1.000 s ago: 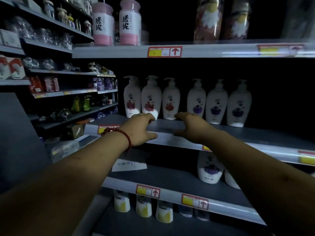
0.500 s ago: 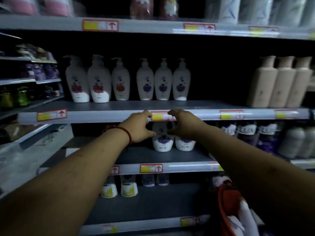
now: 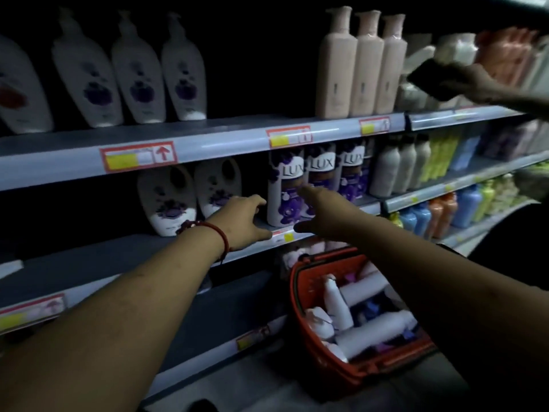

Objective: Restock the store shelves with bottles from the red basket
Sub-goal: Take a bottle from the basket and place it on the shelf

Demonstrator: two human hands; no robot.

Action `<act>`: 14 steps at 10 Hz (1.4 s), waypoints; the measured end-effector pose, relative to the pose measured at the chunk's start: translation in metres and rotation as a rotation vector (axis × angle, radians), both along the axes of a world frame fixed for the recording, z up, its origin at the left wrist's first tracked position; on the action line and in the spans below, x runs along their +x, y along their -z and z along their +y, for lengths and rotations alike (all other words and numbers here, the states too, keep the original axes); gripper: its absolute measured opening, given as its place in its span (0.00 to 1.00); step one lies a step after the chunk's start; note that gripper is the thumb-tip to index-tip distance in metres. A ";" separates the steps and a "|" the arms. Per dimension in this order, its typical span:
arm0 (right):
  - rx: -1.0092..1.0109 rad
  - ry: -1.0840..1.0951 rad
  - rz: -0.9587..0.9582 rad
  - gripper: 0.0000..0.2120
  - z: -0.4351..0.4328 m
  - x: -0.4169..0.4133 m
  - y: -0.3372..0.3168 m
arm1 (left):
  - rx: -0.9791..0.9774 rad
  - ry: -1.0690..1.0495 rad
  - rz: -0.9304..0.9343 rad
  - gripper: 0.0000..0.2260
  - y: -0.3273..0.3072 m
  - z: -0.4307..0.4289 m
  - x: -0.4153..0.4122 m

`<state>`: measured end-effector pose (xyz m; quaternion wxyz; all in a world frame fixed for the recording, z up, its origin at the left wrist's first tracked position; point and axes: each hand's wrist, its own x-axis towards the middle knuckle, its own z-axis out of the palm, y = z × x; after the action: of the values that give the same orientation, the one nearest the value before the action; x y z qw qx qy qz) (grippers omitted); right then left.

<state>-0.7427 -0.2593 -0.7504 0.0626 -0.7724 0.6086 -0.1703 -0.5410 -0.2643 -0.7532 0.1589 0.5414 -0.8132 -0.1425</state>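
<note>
Dim store shelves. Both hands empty, fingers spread: left hand, right hand flanking Lux bottle. Red basket of bottles below. Probably straightening stock; next, reaching down for another bottle.

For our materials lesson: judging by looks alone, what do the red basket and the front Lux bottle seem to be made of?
Red basket: probably moulded plastic, matt, with a perforated wall and a thick, rounded rim. Front Lux bottle: likely glossy plastic, white with a purple printed label; the blur leaves the finish uncertain.
</note>
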 end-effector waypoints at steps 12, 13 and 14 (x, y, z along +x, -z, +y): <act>0.609 0.555 -0.467 0.15 -0.035 -0.201 0.227 | 0.286 0.164 -0.039 0.27 0.287 -0.080 -0.268; 0.592 0.623 -0.539 0.16 -0.046 -0.203 0.233 | 0.211 0.143 -0.067 0.28 0.299 -0.086 -0.270; 0.614 0.630 -0.574 0.16 -0.048 -0.205 0.232 | 0.172 0.130 -0.090 0.27 0.294 -0.082 -0.273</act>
<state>-0.9475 -0.3075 -0.9825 0.3960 -0.4203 0.7917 -0.1993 -0.8137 -0.3465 -1.0475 0.0655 0.5050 -0.8377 -0.1973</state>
